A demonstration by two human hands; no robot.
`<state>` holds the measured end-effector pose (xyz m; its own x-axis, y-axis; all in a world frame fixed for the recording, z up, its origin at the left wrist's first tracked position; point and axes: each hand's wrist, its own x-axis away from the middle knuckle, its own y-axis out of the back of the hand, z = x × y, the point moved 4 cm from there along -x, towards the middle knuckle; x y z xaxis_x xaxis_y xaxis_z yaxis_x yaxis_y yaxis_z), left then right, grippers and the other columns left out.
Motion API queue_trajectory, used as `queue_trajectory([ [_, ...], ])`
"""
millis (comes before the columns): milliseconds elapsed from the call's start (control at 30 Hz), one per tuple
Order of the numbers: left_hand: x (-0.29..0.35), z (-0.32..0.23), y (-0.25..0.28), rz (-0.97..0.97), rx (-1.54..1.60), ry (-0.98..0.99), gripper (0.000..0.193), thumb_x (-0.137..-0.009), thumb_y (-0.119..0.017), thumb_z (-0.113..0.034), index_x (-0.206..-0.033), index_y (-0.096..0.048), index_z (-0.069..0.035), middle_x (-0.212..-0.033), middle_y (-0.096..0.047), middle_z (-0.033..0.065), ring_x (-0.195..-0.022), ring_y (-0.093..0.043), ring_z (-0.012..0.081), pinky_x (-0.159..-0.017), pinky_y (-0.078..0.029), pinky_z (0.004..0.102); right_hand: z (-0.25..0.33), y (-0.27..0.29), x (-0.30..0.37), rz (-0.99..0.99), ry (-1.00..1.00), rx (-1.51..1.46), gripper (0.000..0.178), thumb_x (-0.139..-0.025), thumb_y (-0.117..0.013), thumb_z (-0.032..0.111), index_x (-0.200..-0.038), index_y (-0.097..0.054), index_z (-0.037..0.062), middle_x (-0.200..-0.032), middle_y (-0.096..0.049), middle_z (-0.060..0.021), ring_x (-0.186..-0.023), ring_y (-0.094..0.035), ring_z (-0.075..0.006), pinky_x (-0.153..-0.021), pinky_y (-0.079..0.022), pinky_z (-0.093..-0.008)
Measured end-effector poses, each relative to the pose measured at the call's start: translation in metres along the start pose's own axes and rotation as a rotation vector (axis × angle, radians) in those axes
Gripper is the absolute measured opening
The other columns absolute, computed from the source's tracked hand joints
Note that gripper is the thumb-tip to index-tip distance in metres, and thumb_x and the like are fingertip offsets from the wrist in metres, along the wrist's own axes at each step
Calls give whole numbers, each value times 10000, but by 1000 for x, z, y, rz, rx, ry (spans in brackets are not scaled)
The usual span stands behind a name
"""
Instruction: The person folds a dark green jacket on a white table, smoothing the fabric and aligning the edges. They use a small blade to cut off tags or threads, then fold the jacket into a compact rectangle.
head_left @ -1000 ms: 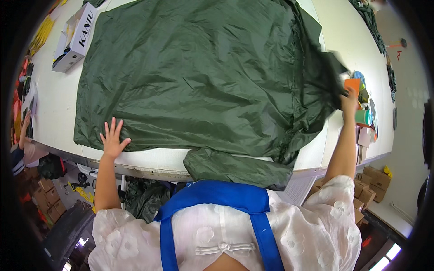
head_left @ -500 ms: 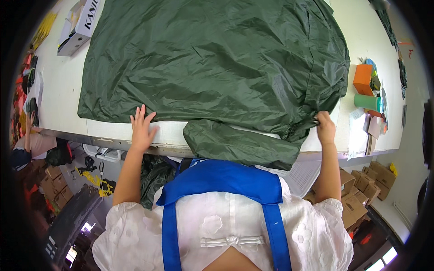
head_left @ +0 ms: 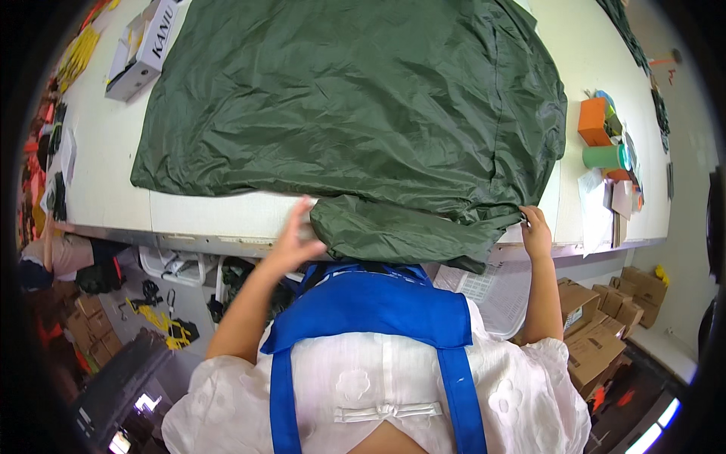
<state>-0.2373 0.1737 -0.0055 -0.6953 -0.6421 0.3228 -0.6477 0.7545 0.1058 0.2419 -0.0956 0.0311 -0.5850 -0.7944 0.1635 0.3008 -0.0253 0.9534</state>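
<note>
Left hand (head_left: 293, 240) open-fingered, resting on the near flap of the dark green nylon fabric (head_left: 355, 106); right hand (head_left: 535, 231) pinched on that fabric's near right corner. Fabric spread wide over the white table (head_left: 98, 189), orange box (head_left: 592, 121) just right of it. Seemingly mid-straightening of the near hem; next calls for an even, two-handed pull to flatten the bunched flap.

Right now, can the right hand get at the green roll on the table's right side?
Probably yes: the right hand rests at the green fabric's near corner, and bare table lies between it and the green roll.
</note>
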Motion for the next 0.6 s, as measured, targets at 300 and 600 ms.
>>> queue_trajectory([
  [300,-27,-140,70,73,802,-212,250,-867,-596,-137,-1106,-543,-87,-1048,-586,22,-888,-578,120,-745,-471,275,-3,21,-10,-102,-2,70,364,-772,-576,-2,-1084,-605,183,-1245,-551,14,-936,-622,-273,-752,-512,-375],
  [600,-93,-109,-98,-243,788,-154,428,-920,-575,-209,-1287,-425,-47,-1249,-506,147,-1114,-538,261,-946,-468,378,-33,52,-96,-97,295,-203,643,-690,-721,30,-1271,-459,118,-1334,-492,-87,-1093,-572,-274,-829,-520,-324],
])
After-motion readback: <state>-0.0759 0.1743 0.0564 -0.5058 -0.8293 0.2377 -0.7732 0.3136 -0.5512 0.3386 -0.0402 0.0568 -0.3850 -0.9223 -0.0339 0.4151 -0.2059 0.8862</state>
